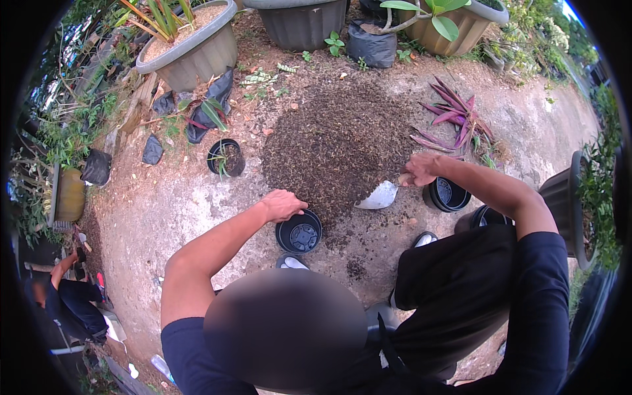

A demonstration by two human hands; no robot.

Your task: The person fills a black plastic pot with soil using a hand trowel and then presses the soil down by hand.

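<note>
My left hand [283, 205] grips the rim of a black plastic plant pot [299, 232], which stands on the ground with its ribbed bottom showing and no soil in it. In my right hand [421, 169] is the handle of a hand trowel [379, 196]. Its pale metal blade points left, against the right edge of a wide heap of dark soil [336, 138]. Just below my right hand stands another black pot [449, 195]. Both hands are closed; the fingers of the left partly hide the pot's rim.
An uprooted purple-leaved plant [456, 115] lies right of the soil. At the left stands a small black pot with a plant [226, 158]. Large planters [191, 56] line the back, and a dark planter [567, 204] stands right. Another person [66, 303] works at the far left.
</note>
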